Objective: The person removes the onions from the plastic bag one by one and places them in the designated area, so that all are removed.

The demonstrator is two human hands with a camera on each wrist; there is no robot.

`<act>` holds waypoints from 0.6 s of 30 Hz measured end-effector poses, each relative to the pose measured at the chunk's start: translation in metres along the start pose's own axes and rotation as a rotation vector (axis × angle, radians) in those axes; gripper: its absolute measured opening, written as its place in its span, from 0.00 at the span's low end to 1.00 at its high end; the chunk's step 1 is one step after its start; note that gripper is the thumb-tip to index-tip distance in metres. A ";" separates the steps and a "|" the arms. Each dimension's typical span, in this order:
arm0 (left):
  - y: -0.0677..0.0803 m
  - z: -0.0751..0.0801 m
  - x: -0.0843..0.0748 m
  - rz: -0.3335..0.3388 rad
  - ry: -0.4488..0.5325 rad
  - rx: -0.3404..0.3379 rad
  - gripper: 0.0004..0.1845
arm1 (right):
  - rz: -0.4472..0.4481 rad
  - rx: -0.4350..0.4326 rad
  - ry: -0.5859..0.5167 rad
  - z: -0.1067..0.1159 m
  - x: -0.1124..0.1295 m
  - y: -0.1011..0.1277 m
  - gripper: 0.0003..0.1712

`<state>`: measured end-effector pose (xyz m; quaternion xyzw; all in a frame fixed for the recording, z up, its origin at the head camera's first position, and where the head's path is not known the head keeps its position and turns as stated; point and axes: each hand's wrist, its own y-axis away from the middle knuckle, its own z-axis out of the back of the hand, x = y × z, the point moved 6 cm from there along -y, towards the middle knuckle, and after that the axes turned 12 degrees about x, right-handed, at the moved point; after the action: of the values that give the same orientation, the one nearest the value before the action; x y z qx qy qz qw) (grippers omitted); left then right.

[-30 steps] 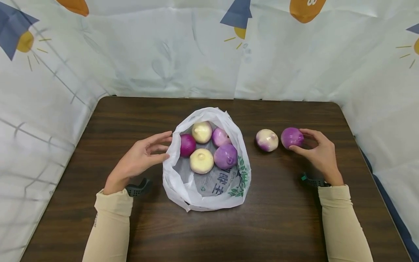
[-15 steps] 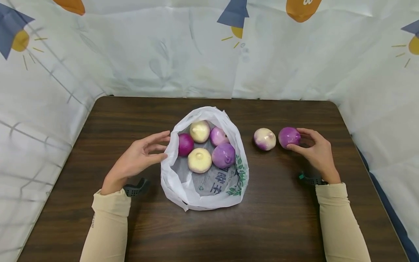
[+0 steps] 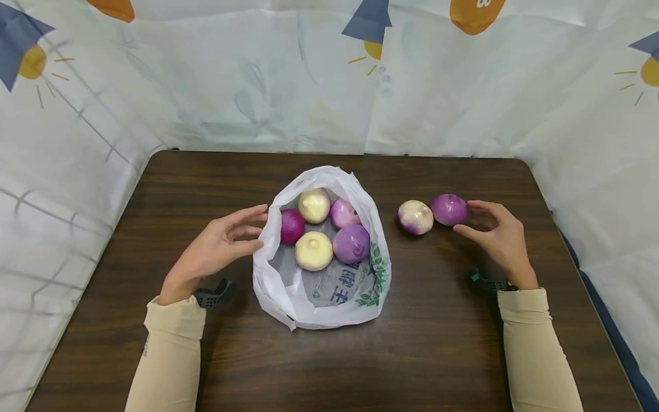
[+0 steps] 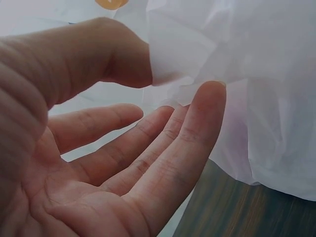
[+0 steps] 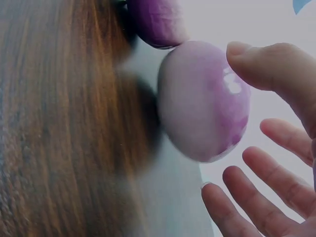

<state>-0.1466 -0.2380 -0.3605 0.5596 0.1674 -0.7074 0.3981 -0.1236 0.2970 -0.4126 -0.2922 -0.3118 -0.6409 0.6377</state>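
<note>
Right hand (image 3: pixel 491 232) noted with thumb and fingers spread apart; just beyond its fingertips, a glossy purple round onion (image 3: pixel 450 209) is seen toward the tabletop's far right corner, thumb contact unclear. Close on its left, a cream-and-purple round onion (image 3: pixel 415 217) is set. Left rim of an open white plastic bag (image 3: pixel 321 316) is touched by the left hand (image 3: pixel 218 246), fingers apart. Inside, five cream, violet and magenta onions (image 3: pixel 313 250) are held. Dark wood-grain tabletop (image 3: pixel 432 349) is backed at its far edge by white printed cloth (image 3: pixel 324 80).
</note>
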 end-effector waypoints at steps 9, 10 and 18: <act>0.001 0.001 -0.003 -0.006 -0.002 0.003 0.38 | 0.042 -0.042 -0.034 0.006 0.009 0.002 0.35; 0.001 0.001 -0.003 -0.007 -0.002 0.004 0.38 | 0.048 -0.048 -0.042 0.007 0.011 0.002 0.35; 0.001 -0.001 -0.002 -0.030 0.011 0.003 0.38 | 0.109 -0.070 -0.099 0.010 0.031 0.004 0.34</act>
<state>-0.1452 -0.2373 -0.3585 0.5613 0.1770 -0.7104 0.3858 -0.1201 0.2851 -0.3818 -0.3622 -0.3039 -0.6007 0.6447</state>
